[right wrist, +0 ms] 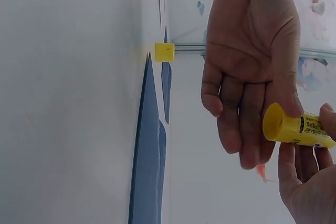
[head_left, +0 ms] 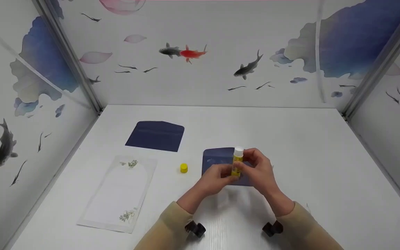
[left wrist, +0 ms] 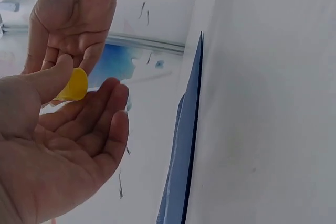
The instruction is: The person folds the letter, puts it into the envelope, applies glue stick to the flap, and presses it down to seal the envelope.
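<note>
A yellow glue stick [head_left: 237,162] with a white top stands upright between both hands, its cap off. My left hand [head_left: 215,178] pinches it low down between thumb and fingers. Higher on the tube, my right hand [head_left: 260,171] grips it with thumb and fingers. In the right wrist view the yellow base of the glue stick [right wrist: 294,129] faces the table. Below the hands lies a dark blue envelope [head_left: 217,157], partly hidden by them, with pale marks on its surface. Left of this envelope, the yellow cap [head_left: 184,168] sits on the table.
A second dark blue envelope [head_left: 155,136] lies flat farther back, to the left. A pale sheet with printed leaf sprigs [head_left: 116,194] lies at the front left of the white table [head_left: 300,139]. Printed wall panels [head_left: 207,83] enclose the back and sides.
</note>
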Demonstrator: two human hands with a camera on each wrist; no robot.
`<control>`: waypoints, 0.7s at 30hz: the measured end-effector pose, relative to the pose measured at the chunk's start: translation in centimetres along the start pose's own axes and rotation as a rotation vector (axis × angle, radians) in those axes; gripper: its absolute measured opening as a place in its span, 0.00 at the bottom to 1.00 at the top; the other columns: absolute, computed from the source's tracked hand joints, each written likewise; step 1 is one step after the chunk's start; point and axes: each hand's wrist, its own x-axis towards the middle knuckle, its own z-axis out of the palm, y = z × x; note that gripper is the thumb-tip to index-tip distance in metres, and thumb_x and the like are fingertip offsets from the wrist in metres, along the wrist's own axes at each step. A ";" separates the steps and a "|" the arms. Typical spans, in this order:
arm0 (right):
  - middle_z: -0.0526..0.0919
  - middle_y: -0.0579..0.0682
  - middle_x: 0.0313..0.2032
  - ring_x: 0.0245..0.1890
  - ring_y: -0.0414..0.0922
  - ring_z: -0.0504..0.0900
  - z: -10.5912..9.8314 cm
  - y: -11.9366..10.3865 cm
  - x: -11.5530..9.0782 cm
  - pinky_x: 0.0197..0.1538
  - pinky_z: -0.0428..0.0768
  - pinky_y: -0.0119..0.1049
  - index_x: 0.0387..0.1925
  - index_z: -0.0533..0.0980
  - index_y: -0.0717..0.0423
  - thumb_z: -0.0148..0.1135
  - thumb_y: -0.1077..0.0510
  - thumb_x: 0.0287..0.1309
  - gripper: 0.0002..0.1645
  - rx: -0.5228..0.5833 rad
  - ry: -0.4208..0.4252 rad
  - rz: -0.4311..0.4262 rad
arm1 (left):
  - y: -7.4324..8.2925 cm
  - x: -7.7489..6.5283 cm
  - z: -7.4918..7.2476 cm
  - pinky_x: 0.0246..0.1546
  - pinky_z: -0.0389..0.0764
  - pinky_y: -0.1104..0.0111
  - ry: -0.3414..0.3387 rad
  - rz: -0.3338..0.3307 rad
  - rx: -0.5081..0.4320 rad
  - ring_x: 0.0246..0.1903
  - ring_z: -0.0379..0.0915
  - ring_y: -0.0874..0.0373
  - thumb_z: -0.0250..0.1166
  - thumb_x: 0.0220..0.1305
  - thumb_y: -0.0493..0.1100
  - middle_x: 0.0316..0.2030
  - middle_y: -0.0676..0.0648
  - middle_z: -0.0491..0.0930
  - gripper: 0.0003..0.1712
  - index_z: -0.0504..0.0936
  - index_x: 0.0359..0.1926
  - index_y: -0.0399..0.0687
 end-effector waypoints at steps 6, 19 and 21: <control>0.85 0.55 0.47 0.47 0.41 0.84 0.2 -0.4 -0.3 0.56 0.82 0.31 0.48 0.78 0.61 0.73 0.66 0.58 0.17 -0.018 -0.013 -0.007 | -0.2 0.0 0.2 0.52 0.86 0.65 0.081 -0.036 -0.055 0.47 0.84 0.58 0.73 0.65 0.45 0.49 0.48 0.88 0.17 0.86 0.52 0.46; 0.85 0.56 0.48 0.46 0.41 0.84 0.0 -0.5 -0.3 0.53 0.83 0.26 0.49 0.78 0.62 0.74 0.65 0.59 0.18 -0.013 -0.022 -0.022 | -0.3 -0.1 -0.2 0.56 0.85 0.64 -0.015 0.030 -0.112 0.51 0.84 0.57 0.68 0.70 0.43 0.55 0.47 0.86 0.20 0.83 0.60 0.46; 0.85 0.56 0.48 0.46 0.41 0.84 0.0 -0.5 -0.3 0.53 0.83 0.26 0.49 0.78 0.61 0.74 0.65 0.58 0.18 -0.019 -0.022 -0.021 | -0.3 -0.1 -0.1 0.54 0.86 0.64 0.025 0.001 -0.098 0.48 0.84 0.59 0.71 0.67 0.43 0.52 0.48 0.87 0.18 0.85 0.57 0.46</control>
